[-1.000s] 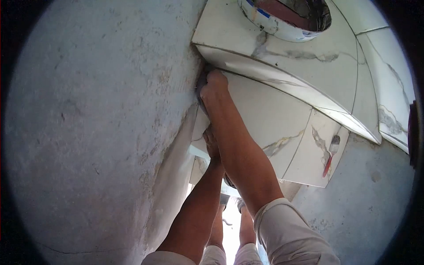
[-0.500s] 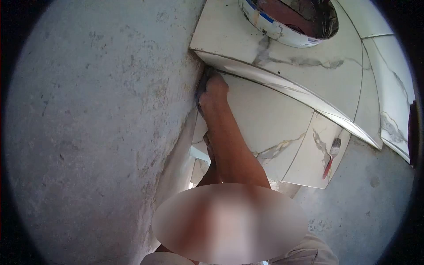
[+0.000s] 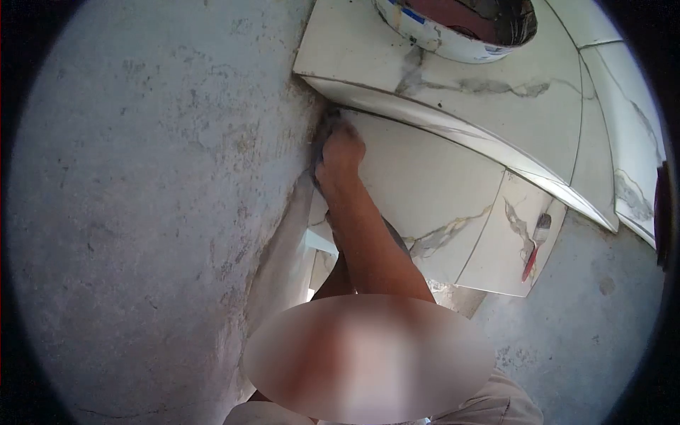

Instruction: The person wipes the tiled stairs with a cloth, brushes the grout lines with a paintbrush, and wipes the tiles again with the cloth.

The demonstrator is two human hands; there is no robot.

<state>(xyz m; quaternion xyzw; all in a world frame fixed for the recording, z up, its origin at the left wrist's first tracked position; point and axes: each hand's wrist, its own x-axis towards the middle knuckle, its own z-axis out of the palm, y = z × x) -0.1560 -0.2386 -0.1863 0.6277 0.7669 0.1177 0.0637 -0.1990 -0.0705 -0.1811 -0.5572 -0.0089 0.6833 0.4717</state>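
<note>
My right hand (image 3: pixel 341 152) reaches up into the corner where the rough plastered wall (image 3: pixel 156 198) meets a white marble-look tile riser (image 3: pixel 425 184). Its fingers are closed around a small dark grey pad (image 3: pixel 326 131), which presses against the joint just under the edge of the tiled tread (image 3: pixel 496 106). My left hand (image 3: pixel 331 228) is lower, against the bottom of the same riser. It is mostly hidden behind my right forearm, so its grip cannot be seen.
A white bucket (image 3: pixel 453 32) with dark smeared contents stands on the tread above. A paintbrush with a red handle (image 3: pixel 535 244) lies on the lower tile to the right. Bare grey concrete (image 3: pixel 581 333) lies beyond it.
My right hand has shifted slightly along the wall-tile joint with the pad. The view has tilted a little, and the left hand is more hidden than before.
</note>
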